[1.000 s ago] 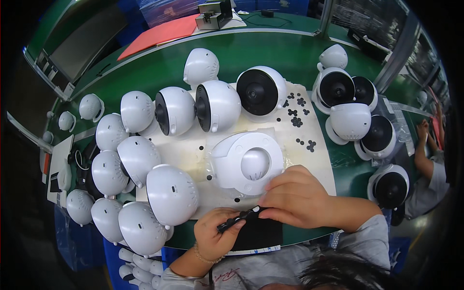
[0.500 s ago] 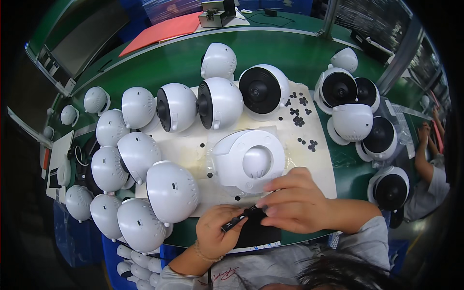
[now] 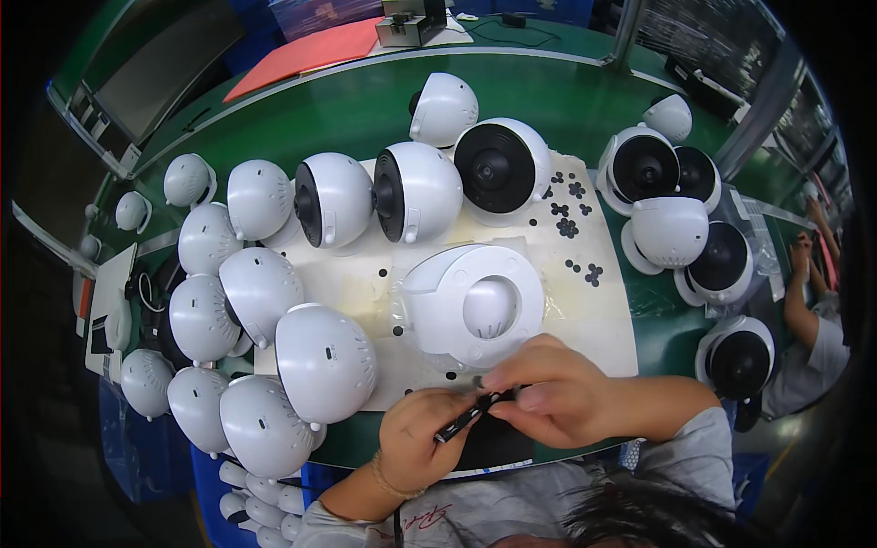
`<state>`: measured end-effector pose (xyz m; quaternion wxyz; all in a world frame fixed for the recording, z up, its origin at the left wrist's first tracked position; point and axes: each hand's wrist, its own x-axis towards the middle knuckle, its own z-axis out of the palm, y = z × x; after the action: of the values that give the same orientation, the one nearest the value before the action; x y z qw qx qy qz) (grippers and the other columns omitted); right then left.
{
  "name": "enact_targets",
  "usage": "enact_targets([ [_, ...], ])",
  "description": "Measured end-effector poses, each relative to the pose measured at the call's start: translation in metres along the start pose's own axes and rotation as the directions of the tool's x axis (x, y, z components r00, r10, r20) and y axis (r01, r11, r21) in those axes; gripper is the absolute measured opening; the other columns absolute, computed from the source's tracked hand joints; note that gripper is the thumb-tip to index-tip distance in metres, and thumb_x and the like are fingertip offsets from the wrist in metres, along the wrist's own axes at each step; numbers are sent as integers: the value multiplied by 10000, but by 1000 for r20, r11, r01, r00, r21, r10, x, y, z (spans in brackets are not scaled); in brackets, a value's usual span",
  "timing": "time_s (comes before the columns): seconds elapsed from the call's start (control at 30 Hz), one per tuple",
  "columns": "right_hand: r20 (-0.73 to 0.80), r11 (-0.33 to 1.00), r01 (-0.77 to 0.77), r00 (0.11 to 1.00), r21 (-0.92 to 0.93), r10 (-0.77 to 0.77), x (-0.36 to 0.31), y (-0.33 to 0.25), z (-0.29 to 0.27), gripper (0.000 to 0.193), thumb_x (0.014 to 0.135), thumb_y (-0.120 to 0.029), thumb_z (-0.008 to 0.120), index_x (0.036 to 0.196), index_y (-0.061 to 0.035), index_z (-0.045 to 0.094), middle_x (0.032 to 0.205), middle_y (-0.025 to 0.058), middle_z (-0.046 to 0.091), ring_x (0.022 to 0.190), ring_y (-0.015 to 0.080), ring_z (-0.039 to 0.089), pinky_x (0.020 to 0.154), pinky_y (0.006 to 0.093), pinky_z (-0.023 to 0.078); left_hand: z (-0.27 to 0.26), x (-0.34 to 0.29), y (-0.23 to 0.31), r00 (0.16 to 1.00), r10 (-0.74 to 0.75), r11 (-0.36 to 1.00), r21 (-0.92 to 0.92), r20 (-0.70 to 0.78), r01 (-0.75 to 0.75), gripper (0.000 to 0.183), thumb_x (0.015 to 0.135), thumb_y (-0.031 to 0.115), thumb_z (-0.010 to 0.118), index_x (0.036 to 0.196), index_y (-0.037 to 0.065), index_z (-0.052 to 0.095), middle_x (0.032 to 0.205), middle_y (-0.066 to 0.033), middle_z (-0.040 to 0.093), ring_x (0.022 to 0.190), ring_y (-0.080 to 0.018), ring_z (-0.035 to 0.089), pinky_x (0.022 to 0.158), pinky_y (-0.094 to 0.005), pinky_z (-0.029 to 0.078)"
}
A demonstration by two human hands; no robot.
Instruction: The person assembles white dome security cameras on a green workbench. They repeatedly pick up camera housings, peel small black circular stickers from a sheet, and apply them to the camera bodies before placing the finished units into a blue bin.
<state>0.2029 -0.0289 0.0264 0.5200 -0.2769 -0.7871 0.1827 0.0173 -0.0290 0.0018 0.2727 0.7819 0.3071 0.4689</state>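
My left hand is closed around a thin black strip with pale spots, held tilted low over the near table edge. At the strip's upper end, the thumb and fingers of my right hand are pinched together; whatever sits between them is small and blurred. Just beyond my hands, a white round-bodied camera lies with its ring-shaped base facing up, on clear plastic film. Small black round pads are scattered on the pale mat, mostly at its right, some in clusters.
White dome cameras crowd the left and back of the mat. More with black fronts stand at the right. A red sheet and a metal box lie at the back. Another person's arm shows at far right.
My right hand has shifted slightly left and its fingertips have come up to the strip. The strip is tilted a little differently. The camera at the back centre stands further right.
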Motion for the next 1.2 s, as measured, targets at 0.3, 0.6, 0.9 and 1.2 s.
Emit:
enact_targets([
  [0.3, 190, 873, -264, 961, 410, 201, 1, -4, -22, 284, 745, -40, 646, 1012, -53, 549, 902, 93, 572, 725, 226, 563, 679, 334, 447, -1, -10, -8, 999, 55, 995, 83, -1, -54, 359, 600, 6, 640, 956, 44, 635, 1045, -164, 570, 743, -242, 618, 631, -322, 484],
  [0.6, -73, 931, -287, 948, 226, 310, 39, 41, -32, 588, 790, 120, 481, 1314, -26, 261, 1136, 146, 412, 829, 125, 526, 732, 257, 451, 2, -11, -21, 988, 118, 968, 210, 95, -136, 389, 566, 12, 604, 948, 63, 657, 1284, -218, 435, 765, -208, 631, 595, -296, 451],
  [0.9, 19, 921, -333, 942, 201, 336, 37, 42, -38, 682, 801, 122, 492, 1355, -103, 164, 1104, 140, 388, 871, 157, 519, 782, 282, 445, 0, -9, -18, 990, 121, 962, 236, 76, -136, 375, 559, -5, 603, 929, 35, 653, 1278, -187, 452, 759, -205, 629, 576, -292, 453],
  [1.2, -66, 913, -324, 935, 247, 349, 37, 41, -33, 609, 792, 115, 485, 1326, -55, 246, 1062, 136, 437, 827, 137, 538, 736, 256, 450, 0, -9, -18, 990, 113, 965, 228, 84, -130, 375, 557, -7, 600, 927, 23, 652, 1274, -184, 456, 758, -212, 628, 592, -297, 461],
])
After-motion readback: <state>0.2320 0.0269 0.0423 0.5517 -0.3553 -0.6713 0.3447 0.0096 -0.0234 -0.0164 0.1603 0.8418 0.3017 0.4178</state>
